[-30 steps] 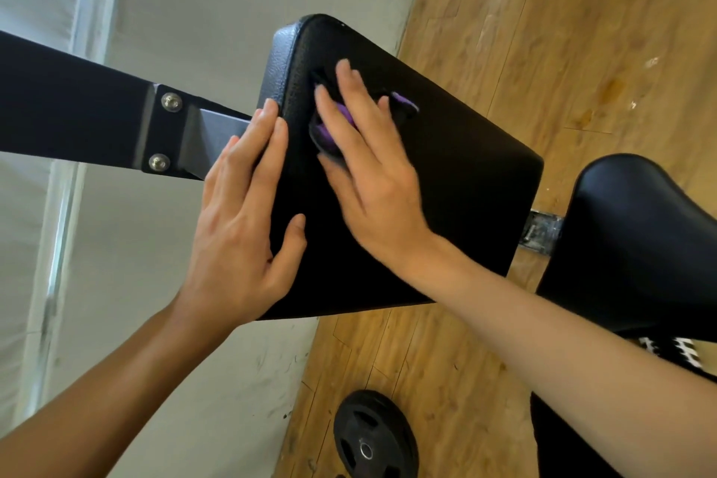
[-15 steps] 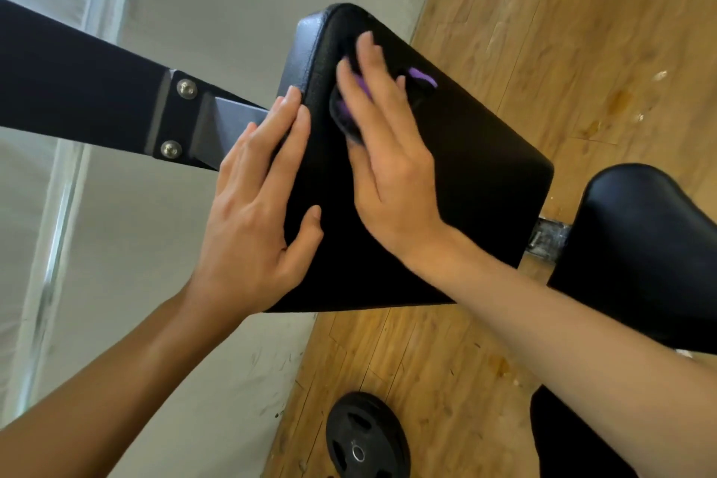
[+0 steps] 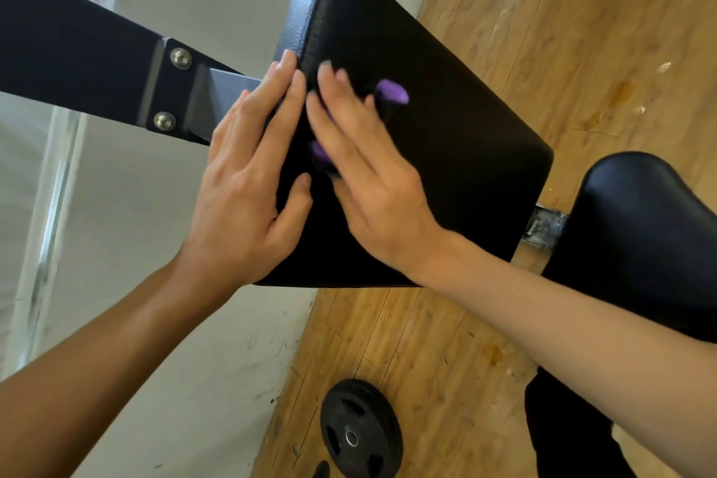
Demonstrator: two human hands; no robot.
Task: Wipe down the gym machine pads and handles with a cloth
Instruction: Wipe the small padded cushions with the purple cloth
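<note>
- R hand (image 3: 372, 182) flat, fingers straight, pressing small purple cloth (image 3: 392, 91) onto black textured vinyl pad (image 3: 446, 136), not clutching it
- L hand (image 3: 248, 190) flat on pad's left edge, nothing held

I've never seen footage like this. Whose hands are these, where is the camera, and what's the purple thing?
No robot here: a person wears a camera on the head, looking down at their own hands. The black pad is a cushion of a gym machine, mounted on a dark metal beam. The left hand lies flat along the pad's edge. The right hand presses a purple cloth against the pad with straight fingers, to wipe it; most of the cloth is hidden under the hand. A second black pad sits at the right, and a weight plate lies on the wooden floor below.
</note>
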